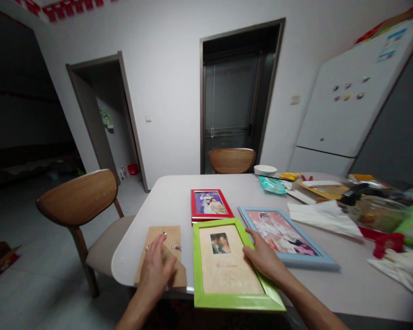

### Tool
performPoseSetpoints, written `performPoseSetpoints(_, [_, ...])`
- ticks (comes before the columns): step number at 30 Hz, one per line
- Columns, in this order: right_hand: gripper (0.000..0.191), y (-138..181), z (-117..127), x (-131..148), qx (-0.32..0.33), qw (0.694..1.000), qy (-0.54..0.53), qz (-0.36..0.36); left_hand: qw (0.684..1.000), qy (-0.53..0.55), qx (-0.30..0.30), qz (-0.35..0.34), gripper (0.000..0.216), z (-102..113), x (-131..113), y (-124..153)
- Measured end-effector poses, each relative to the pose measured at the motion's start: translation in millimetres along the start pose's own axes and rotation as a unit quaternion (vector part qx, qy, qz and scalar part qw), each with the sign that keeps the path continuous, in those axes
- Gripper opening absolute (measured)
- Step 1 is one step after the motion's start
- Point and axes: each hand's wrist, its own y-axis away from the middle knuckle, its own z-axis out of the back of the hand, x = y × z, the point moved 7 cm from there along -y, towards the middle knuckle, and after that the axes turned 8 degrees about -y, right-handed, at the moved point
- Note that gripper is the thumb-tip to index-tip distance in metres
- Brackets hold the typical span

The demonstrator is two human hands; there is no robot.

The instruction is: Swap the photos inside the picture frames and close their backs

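Lower left of centre: the left hand lies over a tan backing board with metal clips on the desk; its fingers are loosely bent, and whether they grip cannot be told. The board is probably light and stiff, best taken by its edges. Lower centre: the green picture frame extends past the desk's near edge, below the red picture frame. It appears rigid and smooth; any glazing would be fragile, favouring a hold at the sides. Right of centre: the right hand clasps its right side between thumb and fingers, near the blue picture frame.
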Motion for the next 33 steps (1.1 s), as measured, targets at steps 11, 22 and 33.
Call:
performPoseSetpoints(11, [0.071, 23, 2, 35, 0.044, 0.92, -0.38, -0.086, 0.959, 0.074, 0.07, -0.266, 0.053, -38, -147, 36])
performPoseSetpoints(22, [0.048, -4, 13, -19, -0.043, 0.996, 0.067, 0.036, 0.998, 0.053, -0.036, 0.021, 0.047, 13, -14, 25])
performPoseSetpoints(33, [0.038, -4, -10, -26, -0.025, 0.963, 0.241, 0.118, 0.982, -0.184, 0.032, -0.014, 0.045, -2, -1, 41])
